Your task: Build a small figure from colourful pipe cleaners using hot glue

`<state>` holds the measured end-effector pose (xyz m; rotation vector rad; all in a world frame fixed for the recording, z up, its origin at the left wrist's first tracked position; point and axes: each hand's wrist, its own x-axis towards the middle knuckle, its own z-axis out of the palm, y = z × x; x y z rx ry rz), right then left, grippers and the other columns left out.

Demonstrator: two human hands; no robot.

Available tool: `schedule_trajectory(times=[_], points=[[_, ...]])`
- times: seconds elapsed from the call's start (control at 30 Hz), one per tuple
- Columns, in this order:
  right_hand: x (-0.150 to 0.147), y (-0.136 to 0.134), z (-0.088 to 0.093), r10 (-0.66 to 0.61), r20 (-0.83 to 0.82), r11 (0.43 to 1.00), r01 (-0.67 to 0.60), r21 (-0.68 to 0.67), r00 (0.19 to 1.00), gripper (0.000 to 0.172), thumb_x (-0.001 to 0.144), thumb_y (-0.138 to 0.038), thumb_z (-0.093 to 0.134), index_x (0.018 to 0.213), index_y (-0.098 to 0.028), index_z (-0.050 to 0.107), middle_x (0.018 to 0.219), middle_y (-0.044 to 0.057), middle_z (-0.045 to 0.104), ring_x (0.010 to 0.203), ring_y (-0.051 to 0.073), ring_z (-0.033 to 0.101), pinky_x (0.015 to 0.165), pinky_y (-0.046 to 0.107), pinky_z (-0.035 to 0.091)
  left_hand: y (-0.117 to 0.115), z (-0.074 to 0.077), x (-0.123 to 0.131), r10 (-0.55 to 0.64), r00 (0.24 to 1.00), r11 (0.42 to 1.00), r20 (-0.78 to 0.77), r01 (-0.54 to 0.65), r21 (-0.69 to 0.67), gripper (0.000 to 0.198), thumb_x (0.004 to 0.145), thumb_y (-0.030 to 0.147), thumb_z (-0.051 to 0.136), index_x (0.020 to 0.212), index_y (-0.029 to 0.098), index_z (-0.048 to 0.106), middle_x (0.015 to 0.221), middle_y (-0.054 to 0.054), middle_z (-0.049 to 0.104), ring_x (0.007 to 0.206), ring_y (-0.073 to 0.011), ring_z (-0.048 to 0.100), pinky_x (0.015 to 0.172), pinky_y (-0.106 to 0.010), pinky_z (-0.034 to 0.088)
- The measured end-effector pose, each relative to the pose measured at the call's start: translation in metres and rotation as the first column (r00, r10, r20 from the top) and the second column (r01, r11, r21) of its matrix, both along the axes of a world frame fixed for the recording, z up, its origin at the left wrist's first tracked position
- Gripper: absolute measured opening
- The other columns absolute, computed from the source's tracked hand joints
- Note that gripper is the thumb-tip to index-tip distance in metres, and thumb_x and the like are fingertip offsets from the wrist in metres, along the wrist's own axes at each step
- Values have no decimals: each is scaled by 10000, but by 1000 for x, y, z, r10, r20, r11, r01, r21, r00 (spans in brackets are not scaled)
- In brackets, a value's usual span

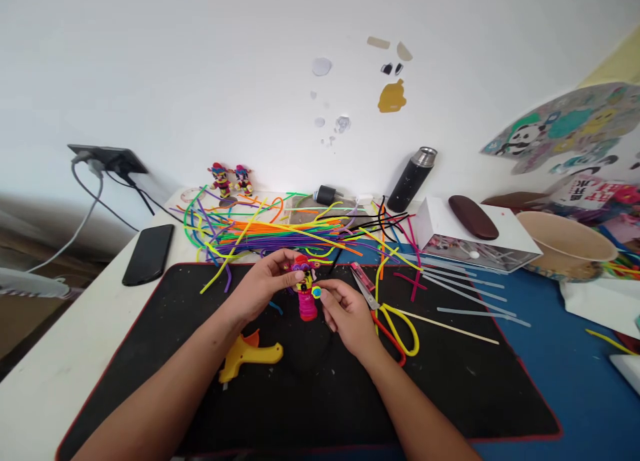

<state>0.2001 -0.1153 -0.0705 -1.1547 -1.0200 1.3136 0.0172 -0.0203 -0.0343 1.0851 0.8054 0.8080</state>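
My left hand (270,281) is closed on the head of a small chenille-stem doll (307,308), which has a red and purple headpiece, a yellow and black middle and a bright pink lower body. The doll stands roughly upright above the black mat (425,394). Close to the doll's right side, the fingertips of my right hand (350,318) pinch a small blue and yellow piece (317,292). Whether that piece touches the doll, I cannot tell. Left of the doll, a yellow glue gun (255,354) lies partly behind my left forearm.
Scissors (367,288) with yellow and red loops lie right of my hands, beside a thin wooden stick (450,326) and clear glue sticks (475,294). Colourful chenille stems (280,231) pile up behind. Around them are two finished dolls (220,180), a phone (149,254) and a black flask (413,181).
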Motion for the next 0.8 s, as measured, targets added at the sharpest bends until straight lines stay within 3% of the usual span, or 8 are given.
schedule_trajectory(times=[0.43, 0.8], points=[[-1, 1, 1, -19, 8, 999, 19, -33, 1000, 406, 923, -556, 719, 1011, -160, 720, 535, -76, 509, 416, 81, 389, 418, 226, 265, -1, 0, 3, -27, 1000, 1000, -13, 27, 2, 454, 701, 382, 965, 1000, 182, 687, 910, 0, 704, 780, -144, 616, 699, -264, 492], [0, 1, 1, -31, 23, 997, 32, -63, 999, 411, 904, -572, 742, 997, -172, 715, 490, -92, 474, 404, 84, 377, 425, 230, 261, -3, 4, 6, -12, 999, 1000, -42, 12, 9, 447, 645, 335, 971, 956, 190, 687, 896, 1, 726, 797, -159, 631, 719, -278, 500]])
